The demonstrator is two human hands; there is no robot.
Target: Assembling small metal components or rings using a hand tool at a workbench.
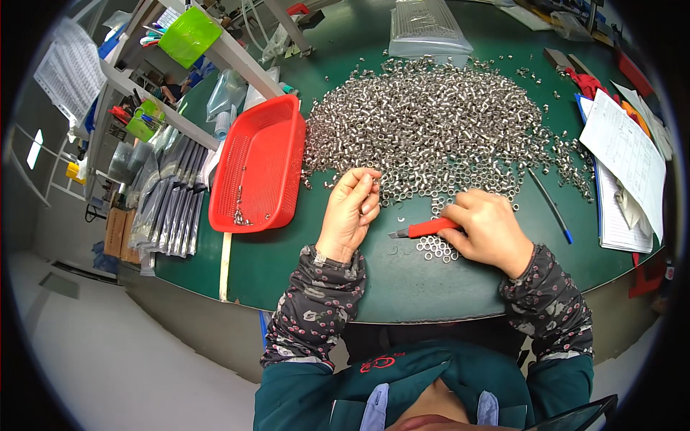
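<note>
My right hand (489, 228) is closed round the red handle of a utility knife (429, 228). The knife's short blade points left, low over the green tabletop. My left hand (351, 212) is raised with its fingertips pinched together at the near edge of a big heap of small metal rings (431, 122). A shiny bit at those fingertips looks like one small metal ring (375, 182), partly hidden by the fingers. Below the knife, a small group of loose rings (437, 248) lies beside my right hand. Dark curled scraps (395, 250) lie near the blade.
A red plastic basket (248, 165) with a few metal pieces in it stands left of the heap. To the right lie a pen (552, 207) and a clipboard with papers (625, 154). Bagged parts (429, 29) sit behind the heap. A shelf frame (244, 57) rises at left.
</note>
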